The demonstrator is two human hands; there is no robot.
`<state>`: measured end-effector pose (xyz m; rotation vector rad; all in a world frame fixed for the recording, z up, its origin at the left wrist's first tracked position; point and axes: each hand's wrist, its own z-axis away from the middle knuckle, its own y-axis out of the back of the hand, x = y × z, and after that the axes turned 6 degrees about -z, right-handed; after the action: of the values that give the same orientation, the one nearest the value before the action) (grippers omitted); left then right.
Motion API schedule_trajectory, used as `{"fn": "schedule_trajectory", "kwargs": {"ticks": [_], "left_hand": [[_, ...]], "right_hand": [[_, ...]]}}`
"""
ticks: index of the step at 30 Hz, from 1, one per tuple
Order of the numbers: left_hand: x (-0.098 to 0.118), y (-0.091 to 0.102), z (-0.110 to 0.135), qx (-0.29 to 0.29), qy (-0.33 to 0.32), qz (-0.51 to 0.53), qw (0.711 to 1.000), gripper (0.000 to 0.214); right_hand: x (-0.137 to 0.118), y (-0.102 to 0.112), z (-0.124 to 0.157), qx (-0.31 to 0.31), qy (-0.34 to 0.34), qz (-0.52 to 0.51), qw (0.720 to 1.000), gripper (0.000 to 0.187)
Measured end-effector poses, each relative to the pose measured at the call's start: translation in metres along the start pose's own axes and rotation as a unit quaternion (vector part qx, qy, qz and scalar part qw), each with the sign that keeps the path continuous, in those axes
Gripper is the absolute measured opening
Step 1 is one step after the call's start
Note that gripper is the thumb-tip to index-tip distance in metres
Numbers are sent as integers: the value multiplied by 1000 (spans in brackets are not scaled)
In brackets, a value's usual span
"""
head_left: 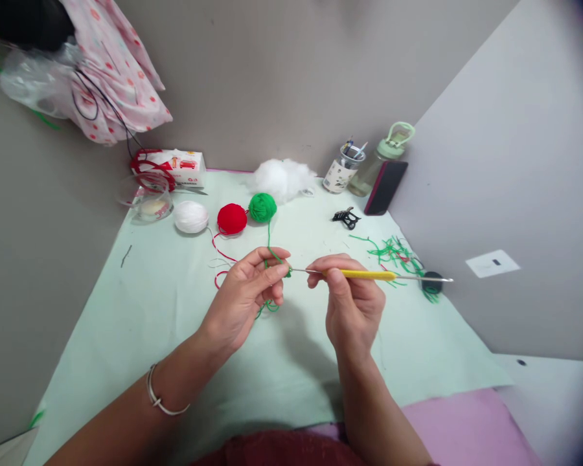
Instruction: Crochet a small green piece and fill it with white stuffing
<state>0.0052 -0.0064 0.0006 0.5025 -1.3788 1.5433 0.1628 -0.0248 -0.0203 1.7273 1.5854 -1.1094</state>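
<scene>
Nearest, the worktop's near edge is overlapped by a dark red garment (276,448), and a pink cloth (471,430) is seen to its right, beneath the hem of the pale green cover (184,375). A silvery bracelet (152,395) is worn on the left forearm. Above the middle of the worktop, a small green piece of yarn work (288,273) is pinched between thumb and fingers of the left hand (252,281). The yellow handle of a crochet hook (366,275) is gripped by the right hand (354,304); one metal end is brought to the green piece, while the other is pointed toward the right edge, in front of a small black object (432,282). Near that edge green yarn scraps (393,252) are heaped, with a black claw clip (346,219) placed farther in. Beyond the left hand, a white ball (191,217), a red ball (232,219) and a green ball (263,208) are lined up; from the green one a strand is led to the left hand. At the far left corner a clear container (155,206), red-handled scissors (193,190) and a red-and-white packet (184,167) are crowded together. Along the far edge white stuffing (282,178) is piled, and toward the far right corner a pen cup (341,175), a bottle (391,147) and a leaning phone (387,188) are grouped. A spotted pink fabric (116,77) is hung above the far left corner.
</scene>
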Motion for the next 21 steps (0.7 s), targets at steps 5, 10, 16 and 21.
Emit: {"fn": "schedule_trajectory", "kwargs": {"ticks": [5, 10, 16, 21], "left_hand": [[-2, 1, -2, 8, -8, -12, 1000, 20], [-6, 3, -4, 18, -21, -32, 999, 23], [-11, 0, -4, 2, -12, -10, 1000, 27], [-11, -3, -2, -5, -13, -27, 1000, 34]], "right_hand": [[-4, 0, 2, -11, 54, 72, 996, 19], [-4, 1, 9, -74, 204, 237, 947, 29], [5, -1, 12, -68, 258, 287, 920, 38], [2, -4, 8, -43, 199, 235, 950, 32]]}}
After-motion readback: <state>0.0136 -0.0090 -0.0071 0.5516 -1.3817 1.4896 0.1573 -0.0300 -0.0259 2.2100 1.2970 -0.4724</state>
